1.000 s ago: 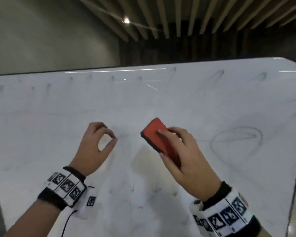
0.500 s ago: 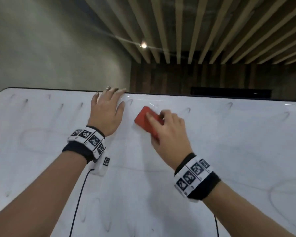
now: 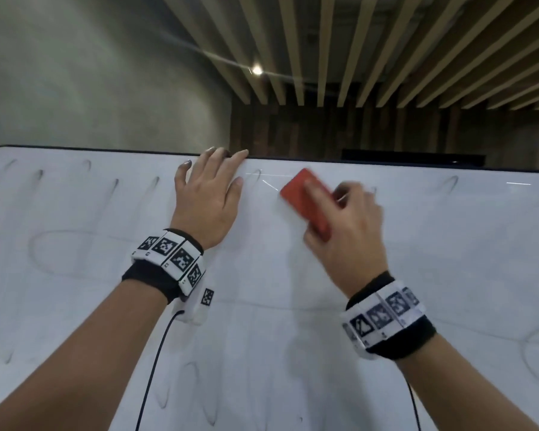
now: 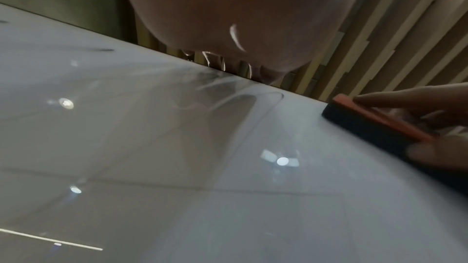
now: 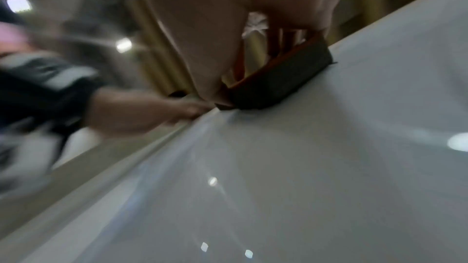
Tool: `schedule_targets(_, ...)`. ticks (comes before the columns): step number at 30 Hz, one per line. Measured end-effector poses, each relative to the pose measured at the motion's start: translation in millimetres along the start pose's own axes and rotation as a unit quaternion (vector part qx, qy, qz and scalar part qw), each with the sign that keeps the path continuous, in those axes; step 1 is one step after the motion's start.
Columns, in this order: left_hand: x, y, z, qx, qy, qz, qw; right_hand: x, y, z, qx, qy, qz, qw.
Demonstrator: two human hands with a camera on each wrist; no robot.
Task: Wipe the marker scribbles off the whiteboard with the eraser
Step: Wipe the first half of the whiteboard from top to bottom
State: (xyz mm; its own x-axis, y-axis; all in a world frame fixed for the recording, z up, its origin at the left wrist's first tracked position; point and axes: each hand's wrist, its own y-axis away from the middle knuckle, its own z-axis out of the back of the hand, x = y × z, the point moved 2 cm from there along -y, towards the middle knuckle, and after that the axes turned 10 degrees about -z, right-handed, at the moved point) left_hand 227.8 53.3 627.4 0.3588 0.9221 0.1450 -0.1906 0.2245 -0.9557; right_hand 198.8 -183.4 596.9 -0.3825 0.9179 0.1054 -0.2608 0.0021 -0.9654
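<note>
The whiteboard [image 3: 262, 306] fills the lower head view, with faint grey marker loops [image 3: 448, 183] along its top and a large oval [image 3: 75, 253] at the left. My right hand [image 3: 346, 225] grips the red eraser [image 3: 305, 200] and presses its dark felt on the board just under the top edge, blurred by motion. My left hand [image 3: 209, 194] lies flat on the board to the eraser's left, its fingertips at the top edge. In the left wrist view the eraser [image 4: 375, 121] sits right of a marker loop [image 4: 266, 97]. The right wrist view shows the eraser [image 5: 278, 79] on the board.
The board's dark top edge [image 3: 324, 158] runs just above both hands. Beyond it are a grey wall [image 3: 91, 73] and a slatted ceiling [image 3: 386, 51]. More faint strokes [image 3: 199, 393] mark the lower board between my forearms. A cable [image 3: 156, 362] hangs from my left wrist.
Both hands rose from the middle of the board to its top edge. My left hand uncurled and now lies flat on the board. The eraser has slid a little to the right.
</note>
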Motion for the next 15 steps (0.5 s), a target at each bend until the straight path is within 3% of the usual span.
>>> schedule_targets(1,-0.1,0.1,-0.7,0.003,0.002,0.000,1.000,0.7,-1.2,1.3,-0.020,-0.009,-0.037,0.999)
schedule_targets(2,-0.2,0.3,-0.8,0.005,0.002,0.000,1.000,8.0,6.9,-1.9,-0.018,-0.009,-0.022,1.000)
schedule_targets(5,0.1,0.8,-0.7,0.008,-0.002,0.000,1.000,31.4,51.6,-20.1,0.061,0.015,0.127,0.990)
schedule_targets(6,0.2,0.7,-0.7,0.008,-0.001,0.000,1.000,27.1,47.0,-15.9,0.076,0.014,0.130,0.988)
schedule_targets(10,-0.2,0.7,-1.5,0.009,0.013,0.011,1.000,2.6,-8.8,9.0,-0.016,0.027,-0.066,0.997)
schedule_targets(11,-1.4,0.9,-1.4,0.010,0.014,0.014,1.000,5.2,-8.9,9.5,-0.026,0.032,-0.069,0.997)
schedule_targets(15,-2.8,0.8,0.3,0.006,0.001,0.005,1.000,25.1,44.4,-13.8,0.028,0.057,0.131,0.989)
